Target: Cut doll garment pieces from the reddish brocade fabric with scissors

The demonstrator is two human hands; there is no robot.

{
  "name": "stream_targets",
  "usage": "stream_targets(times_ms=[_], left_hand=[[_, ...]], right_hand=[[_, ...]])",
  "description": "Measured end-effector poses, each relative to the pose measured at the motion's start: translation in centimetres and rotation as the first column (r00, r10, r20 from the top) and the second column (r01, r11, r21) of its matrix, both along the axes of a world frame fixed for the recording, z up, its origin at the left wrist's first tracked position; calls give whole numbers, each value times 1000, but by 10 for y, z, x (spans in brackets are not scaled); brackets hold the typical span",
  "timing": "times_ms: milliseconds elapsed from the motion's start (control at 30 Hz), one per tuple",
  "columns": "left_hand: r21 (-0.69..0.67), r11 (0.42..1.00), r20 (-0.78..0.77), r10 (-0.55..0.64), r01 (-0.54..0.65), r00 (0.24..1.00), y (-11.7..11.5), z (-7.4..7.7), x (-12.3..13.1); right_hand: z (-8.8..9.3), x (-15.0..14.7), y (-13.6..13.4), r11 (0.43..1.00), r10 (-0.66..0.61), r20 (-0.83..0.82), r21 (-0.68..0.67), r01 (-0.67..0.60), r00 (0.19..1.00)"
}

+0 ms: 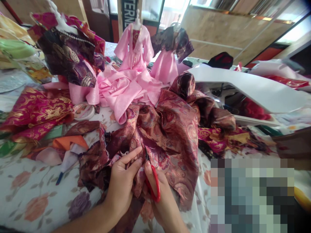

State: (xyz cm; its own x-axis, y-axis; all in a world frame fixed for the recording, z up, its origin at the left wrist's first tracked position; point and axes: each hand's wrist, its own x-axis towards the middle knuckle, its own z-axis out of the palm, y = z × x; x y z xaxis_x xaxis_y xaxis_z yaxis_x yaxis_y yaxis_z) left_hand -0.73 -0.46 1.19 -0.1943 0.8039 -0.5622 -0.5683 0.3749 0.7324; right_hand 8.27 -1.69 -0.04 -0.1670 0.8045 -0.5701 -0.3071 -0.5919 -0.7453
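Note:
A big piece of maroon brocade cloth [170, 129] with gold and pink flowers lies bunched on the table in front of me. My left hand [121, 181] rests on its near edge, fingers stretched out and pressing the fabric flat. My right hand [160, 197] grips red-handled scissors [152, 181], whose dark blades point up into the cloth right beside my left fingertips.
Small mannequins wear a pink gown [136, 48], a dark brocade robe [68, 55] and a purple-and-pink dress [170, 51] at the back. Red-gold fabric scraps [34, 110] pile at the left. A white sewing machine [243, 87] stands at the right. A floral tablecloth [36, 194] covers the table.

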Motion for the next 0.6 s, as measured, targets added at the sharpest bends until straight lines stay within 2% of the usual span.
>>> stream_targets(times_ms=[133,367,600], left_hand=[[0,1000,-2,-2,2,1000,0,0,0],[0,1000,7,4,-4,1000,-2,-3,0],[-42,999,59,1,1,998,1,-3,0]], right_hand=[[-3,2,-1,1000,21,13,-10,-21,1000],[4,-1,-3,1000,-5,-30,-20,4,1000],[8,8,3,998,46,-33,-34,-47,998]])
